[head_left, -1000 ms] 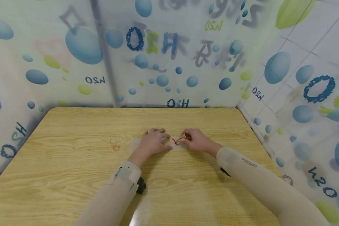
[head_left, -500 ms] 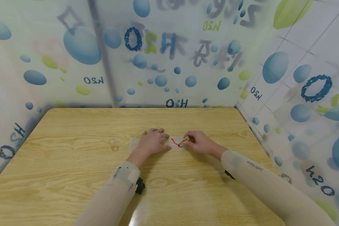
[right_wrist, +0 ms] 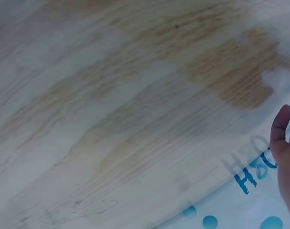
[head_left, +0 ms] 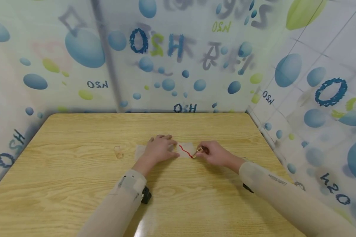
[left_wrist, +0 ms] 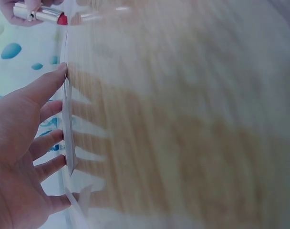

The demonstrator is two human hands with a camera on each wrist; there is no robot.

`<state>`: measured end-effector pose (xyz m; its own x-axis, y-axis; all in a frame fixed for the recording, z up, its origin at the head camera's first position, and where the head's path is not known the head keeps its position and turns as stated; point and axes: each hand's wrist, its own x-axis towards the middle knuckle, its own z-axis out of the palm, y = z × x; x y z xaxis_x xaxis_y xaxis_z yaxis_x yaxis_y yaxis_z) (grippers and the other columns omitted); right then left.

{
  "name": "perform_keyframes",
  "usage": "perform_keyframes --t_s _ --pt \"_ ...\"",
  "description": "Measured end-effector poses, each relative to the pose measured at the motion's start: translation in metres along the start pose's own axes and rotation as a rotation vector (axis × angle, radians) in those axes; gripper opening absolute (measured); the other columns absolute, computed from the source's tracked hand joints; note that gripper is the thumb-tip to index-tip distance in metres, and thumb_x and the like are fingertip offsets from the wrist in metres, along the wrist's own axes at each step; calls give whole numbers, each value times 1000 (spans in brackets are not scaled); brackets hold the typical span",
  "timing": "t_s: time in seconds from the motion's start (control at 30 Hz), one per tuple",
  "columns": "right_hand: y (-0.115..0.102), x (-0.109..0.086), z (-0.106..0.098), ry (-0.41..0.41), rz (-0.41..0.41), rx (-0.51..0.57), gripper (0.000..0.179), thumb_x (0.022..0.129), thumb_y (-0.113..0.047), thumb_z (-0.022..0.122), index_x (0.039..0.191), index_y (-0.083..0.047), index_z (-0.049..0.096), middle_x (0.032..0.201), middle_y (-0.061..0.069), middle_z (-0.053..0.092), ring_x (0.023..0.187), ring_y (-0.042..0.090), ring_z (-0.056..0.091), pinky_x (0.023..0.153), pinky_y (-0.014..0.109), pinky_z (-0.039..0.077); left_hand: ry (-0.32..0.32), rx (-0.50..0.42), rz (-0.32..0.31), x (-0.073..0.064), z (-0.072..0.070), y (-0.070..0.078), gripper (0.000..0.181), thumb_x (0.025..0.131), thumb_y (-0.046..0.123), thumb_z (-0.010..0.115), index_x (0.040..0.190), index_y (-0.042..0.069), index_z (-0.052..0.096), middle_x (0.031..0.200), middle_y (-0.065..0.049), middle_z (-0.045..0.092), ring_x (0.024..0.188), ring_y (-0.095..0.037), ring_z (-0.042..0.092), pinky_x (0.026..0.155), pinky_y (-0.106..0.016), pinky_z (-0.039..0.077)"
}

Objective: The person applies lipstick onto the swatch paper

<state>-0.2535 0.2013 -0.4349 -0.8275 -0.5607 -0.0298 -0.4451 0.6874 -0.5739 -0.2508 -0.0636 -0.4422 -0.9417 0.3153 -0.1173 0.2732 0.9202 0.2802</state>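
Under left hand [head_left: 161, 148], pale paper [head_left: 188, 146]; in right hand [head_left: 216, 153], lipstick [left_wrist: 46, 15].

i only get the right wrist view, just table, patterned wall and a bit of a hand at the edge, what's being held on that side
Observer: From the left wrist view, the right hand pinches what looks like a lipstick with a red tip.

Operator: any marks near it, nothing red on my side

Observer: Yes, the head view shows a wavy red line on a thin pale sheet.

Operator: ok and is anything steadying that

Observer: The left hand rests over it, fingers spread.
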Motion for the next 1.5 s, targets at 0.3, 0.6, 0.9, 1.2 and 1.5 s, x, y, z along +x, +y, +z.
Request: perform_keyframes --t_s 0.3,0.6,0.9,1.2,1.5 --pt "-6 -4 -14 57 38 44 23 97 -37 60 110 -18 66 77 0 58 63 14 45 57 27 40 -3 -13 26 2 1 -5 63 86 66 60 141 35 52 159 0 36 145 -35 31 114 -68 23" --pt "-14 15 -25 101 -1 40 19 98 -36 60 107 -21 65 74 0 57 60 16 42 54 28 38 17 -86 101 -4 -15 -20 68 90 57 61 145 20 48 151 -7 47 135 -36 47 112 -54 37" --pt "-29 34 -27 102 13 35 19 98 -35 59 109 -19 64 71 3 54 59 17 40 55 30 37 0 -126 100 -24 -33 -39 66 89 48 68 142 14 51 147 -8 51 137 -34 44 113 -51 37" --pt "-40 54 -19 91 -17 40 19 98 -36 59 108 -21 64 68 3 51 58 16 38 55 28 36 -24 -105 70 -34 -38 -44 66 88 47 70 141 12 52 147 -10 51 137 -35 45 112 -51 39" --pt "-52 73 2 77 -59 68 22 98 -36 60 111 -19 64 73 2 57 61 16 44 57 28 39 -20 3 93 -42 -30 -53 70 91 57 60 144 12 50 156 -18 36 143 -43 34 117 -61 24"
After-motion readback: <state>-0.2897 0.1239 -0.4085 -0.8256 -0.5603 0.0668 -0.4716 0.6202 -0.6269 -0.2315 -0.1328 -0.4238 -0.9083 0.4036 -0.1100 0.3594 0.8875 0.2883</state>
